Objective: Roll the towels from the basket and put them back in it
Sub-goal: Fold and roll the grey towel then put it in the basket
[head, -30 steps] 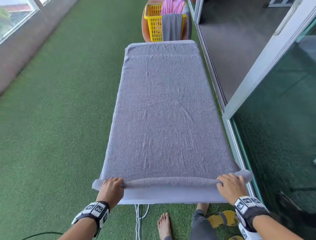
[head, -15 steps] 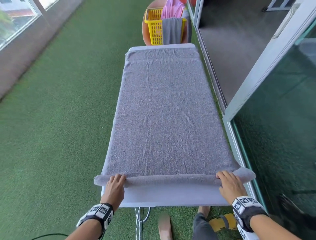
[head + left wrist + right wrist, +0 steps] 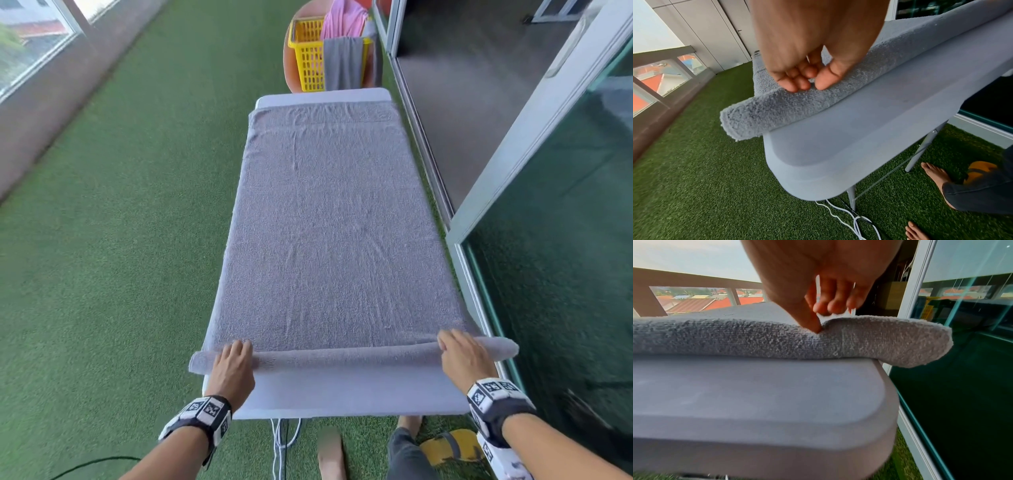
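A grey towel (image 3: 329, 222) lies flat along a narrow grey table (image 3: 342, 394), its near end turned into a thin roll across the table's width. My left hand (image 3: 233, 356) grips the roll near its left end, fingers curled over the top and thumb on the near side (image 3: 809, 84). My right hand (image 3: 459, 349) pinches the roll near its right end, thumb dug into the cloth (image 3: 824, 319). Both ends of the roll (image 3: 748, 120) (image 3: 920, 344) overhang the table sides. The yellow basket (image 3: 308, 58) stands beyond the table's far end.
A grey towel (image 3: 342, 61) hangs over the basket's rim and a pink one (image 3: 342, 20) sticks out of it. Sliding glass doors (image 3: 548, 240) run close along the right. Green turf lies on the left, and white cables (image 3: 281, 442), bare feet and a yellow sandal under the near end.
Both hands have pushed the roll away from me, baring more table at the near end. The towel's far edge now leaves a strip of table showing.
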Demonstrator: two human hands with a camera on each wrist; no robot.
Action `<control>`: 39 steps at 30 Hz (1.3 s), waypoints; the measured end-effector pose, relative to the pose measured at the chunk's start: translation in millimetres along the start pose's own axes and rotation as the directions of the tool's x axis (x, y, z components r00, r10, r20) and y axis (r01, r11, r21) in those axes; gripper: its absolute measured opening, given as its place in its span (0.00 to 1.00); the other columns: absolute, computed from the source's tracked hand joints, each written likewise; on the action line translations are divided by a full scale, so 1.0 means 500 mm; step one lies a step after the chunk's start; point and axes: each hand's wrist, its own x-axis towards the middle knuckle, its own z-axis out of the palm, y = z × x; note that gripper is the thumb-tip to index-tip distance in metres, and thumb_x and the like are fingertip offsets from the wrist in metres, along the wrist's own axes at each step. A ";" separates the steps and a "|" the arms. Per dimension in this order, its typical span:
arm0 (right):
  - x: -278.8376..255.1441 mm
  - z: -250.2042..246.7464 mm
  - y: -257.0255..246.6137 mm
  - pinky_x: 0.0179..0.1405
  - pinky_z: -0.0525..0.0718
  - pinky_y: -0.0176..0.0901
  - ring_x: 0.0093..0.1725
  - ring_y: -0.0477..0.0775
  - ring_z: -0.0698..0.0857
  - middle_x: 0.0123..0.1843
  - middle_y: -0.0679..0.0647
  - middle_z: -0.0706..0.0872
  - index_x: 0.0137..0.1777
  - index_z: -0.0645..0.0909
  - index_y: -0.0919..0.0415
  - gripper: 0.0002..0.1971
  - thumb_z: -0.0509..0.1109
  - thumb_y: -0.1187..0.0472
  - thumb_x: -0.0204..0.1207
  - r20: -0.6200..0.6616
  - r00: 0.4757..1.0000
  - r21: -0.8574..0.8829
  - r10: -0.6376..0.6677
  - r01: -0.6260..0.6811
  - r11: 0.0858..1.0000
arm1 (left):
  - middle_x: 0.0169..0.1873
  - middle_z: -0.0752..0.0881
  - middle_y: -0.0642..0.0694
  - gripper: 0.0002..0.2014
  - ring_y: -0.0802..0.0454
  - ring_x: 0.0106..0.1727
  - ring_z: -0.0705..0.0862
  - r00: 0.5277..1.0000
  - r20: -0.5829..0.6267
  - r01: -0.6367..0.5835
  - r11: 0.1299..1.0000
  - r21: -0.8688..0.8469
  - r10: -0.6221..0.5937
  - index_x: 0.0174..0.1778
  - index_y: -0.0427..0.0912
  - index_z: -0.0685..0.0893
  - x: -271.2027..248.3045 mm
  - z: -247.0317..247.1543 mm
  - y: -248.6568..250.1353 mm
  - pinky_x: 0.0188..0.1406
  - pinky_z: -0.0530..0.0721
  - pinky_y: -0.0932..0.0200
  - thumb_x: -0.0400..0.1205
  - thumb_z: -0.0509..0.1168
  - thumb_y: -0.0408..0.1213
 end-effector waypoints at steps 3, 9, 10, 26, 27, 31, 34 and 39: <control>-0.007 0.011 0.011 0.41 0.74 0.47 0.41 0.53 0.75 0.39 0.46 0.72 0.42 0.72 0.49 0.17 0.74 0.67 0.59 0.028 1.000 -0.054 -0.006 0.008 0.999 | 0.43 0.78 0.47 0.21 0.51 0.42 0.73 1.000 0.027 0.001 1.000 -0.008 0.000 0.48 0.41 0.77 0.000 0.015 -0.009 0.44 0.84 0.54 0.61 0.70 0.23; -0.002 0.034 0.052 0.54 0.83 0.54 0.57 0.57 0.82 0.57 0.49 0.83 0.60 0.81 0.52 0.27 0.79 0.68 0.60 -0.003 0.999 -0.002 0.046 -0.046 0.999 | 0.36 0.81 0.49 0.23 0.50 0.35 0.78 0.997 -0.045 -0.072 0.997 -0.030 0.070 0.42 0.41 0.80 0.007 0.012 -0.023 0.33 0.83 0.57 0.57 0.72 0.15; 0.000 0.034 0.058 0.59 0.81 0.53 0.60 0.56 0.81 0.60 0.49 0.83 0.63 0.80 0.52 0.26 0.77 0.69 0.64 -0.006 0.999 0.027 0.054 -0.053 0.998 | 0.34 0.82 0.49 0.23 0.50 0.34 0.78 0.995 -0.070 -0.075 0.996 -0.042 0.072 0.40 0.42 0.81 0.007 0.012 -0.024 0.31 0.82 0.57 0.56 0.72 0.13; -0.189 0.088 0.069 0.72 0.71 0.47 0.68 0.48 0.76 0.65 0.44 0.82 0.65 0.82 0.50 0.18 0.66 0.60 0.75 0.062 0.996 0.133 0.067 -0.075 0.988 | 0.26 0.80 0.56 0.16 0.60 0.28 0.72 0.999 -0.005 -0.045 0.985 -0.167 0.045 0.29 0.47 0.81 -0.159 0.012 -0.023 0.32 0.69 0.66 0.62 0.76 0.21; -0.188 0.084 0.071 0.71 0.72 0.47 0.66 0.48 0.77 0.63 0.44 0.83 0.64 0.82 0.49 0.17 0.66 0.60 0.75 0.056 0.996 0.131 0.063 -0.070 0.989 | 0.26 0.80 0.57 0.15 0.61 0.28 0.71 0.999 -0.001 -0.044 0.985 -0.167 0.044 0.29 0.47 0.81 -0.154 0.010 -0.024 0.33 0.69 0.66 0.63 0.76 0.22; -0.169 0.071 0.071 0.63 0.73 0.48 0.56 0.49 0.80 0.55 0.43 0.86 0.57 0.83 0.48 0.14 0.68 0.59 0.72 0.064 0.997 0.078 0.037 -0.042 0.996 | 0.28 0.82 0.55 0.11 0.59 0.30 0.76 0.999 0.040 -0.008 0.984 -0.176 0.015 0.31 0.45 0.84 -0.130 0.007 -0.028 0.34 0.71 0.65 0.73 0.71 0.24; -0.149 0.062 0.065 0.61 0.70 0.52 0.52 0.51 0.80 0.50 0.44 0.86 0.52 0.83 0.48 0.12 0.71 0.62 0.69 0.033 0.998 0.060 0.047 -0.049 0.997 | 0.30 0.84 0.53 0.10 0.58 0.31 0.78 0.998 0.064 0.003 0.985 -0.172 0.008 0.33 0.43 0.85 -0.123 0.008 -0.032 0.35 0.76 0.64 0.76 0.69 0.24; -0.134 0.049 0.057 0.28 0.73 0.45 0.33 0.51 0.75 0.37 0.46 0.75 0.38 0.73 0.50 0.13 0.70 0.70 0.68 -0.024 1.000 0.125 0.009 -0.006 0.992 | 0.43 0.84 0.48 0.12 0.54 0.36 0.81 0.998 0.064 0.032 0.972 -0.234 -0.017 0.51 0.38 0.82 -0.116 0.005 -0.027 0.35 0.81 0.65 0.78 0.61 0.20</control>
